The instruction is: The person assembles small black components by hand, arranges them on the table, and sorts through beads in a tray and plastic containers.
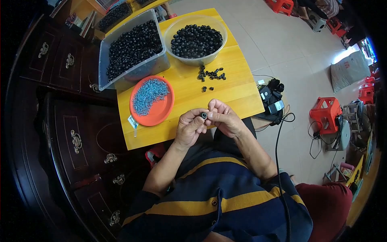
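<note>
In front of my body, above the table's near edge, a small black round part with a hole in its end [204,115] sits between my fingertips. My left hand [190,128] pinches it between thumb and fingers. From the other side, my right hand [226,120] closes its thumb and forefinger at the same part; whether anything else is in that pinch is hidden. Several loose black parts [212,75] lie on the yellow table [238,94] beyond my hands. To their left is an orange-red plate [167,113] heaped with small bluish, shiny pieces [148,96].
A clear rectangular bin [141,66] full of black parts and a round clear tub [197,60] of black rounded parts stand at the back. Dark wooden drawers [76,141] line the left. Black devices and cables [274,97], red stools [324,115] and a sack [350,71] are on the right.
</note>
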A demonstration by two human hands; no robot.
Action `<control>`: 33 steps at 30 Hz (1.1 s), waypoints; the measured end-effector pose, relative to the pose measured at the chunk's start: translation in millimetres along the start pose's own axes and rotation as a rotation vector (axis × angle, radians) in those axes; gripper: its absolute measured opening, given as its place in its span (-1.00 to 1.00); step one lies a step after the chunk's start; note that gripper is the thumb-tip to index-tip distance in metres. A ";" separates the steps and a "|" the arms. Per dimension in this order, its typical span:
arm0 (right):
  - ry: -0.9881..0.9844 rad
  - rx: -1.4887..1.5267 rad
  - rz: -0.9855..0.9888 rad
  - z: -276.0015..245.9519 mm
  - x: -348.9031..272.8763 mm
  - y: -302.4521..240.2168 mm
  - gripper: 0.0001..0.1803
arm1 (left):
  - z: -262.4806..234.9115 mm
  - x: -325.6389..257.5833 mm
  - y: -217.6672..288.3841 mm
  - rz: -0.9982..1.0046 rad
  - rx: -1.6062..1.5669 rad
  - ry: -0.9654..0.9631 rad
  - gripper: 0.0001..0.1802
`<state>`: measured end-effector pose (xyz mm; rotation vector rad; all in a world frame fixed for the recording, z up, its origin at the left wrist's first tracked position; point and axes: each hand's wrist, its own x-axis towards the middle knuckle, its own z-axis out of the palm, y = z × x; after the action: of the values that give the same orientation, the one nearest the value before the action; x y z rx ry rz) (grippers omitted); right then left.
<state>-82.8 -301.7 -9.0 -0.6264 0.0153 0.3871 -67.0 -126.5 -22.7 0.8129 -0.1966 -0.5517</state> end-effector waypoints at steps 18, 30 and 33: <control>0.021 -0.049 -0.001 -0.5 7.5 11.0 -0.75 | -13.3 0.5 6.6 0.027 0.099 0.023 -0.73; 0.060 -0.021 -0.025 1.3 7.5 23.1 -0.82 | -19.7 -2.6 20.4 0.042 0.380 -0.014 -0.75; 0.051 -0.030 -0.021 0.7 5.9 21.4 -0.82 | -17.4 -2.8 25.9 0.037 0.476 -0.008 -0.75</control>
<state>-85.0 -283.4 -21.4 -0.6653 0.0516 0.3513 -52.8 -99.5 -15.4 1.2665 -0.3571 -0.4786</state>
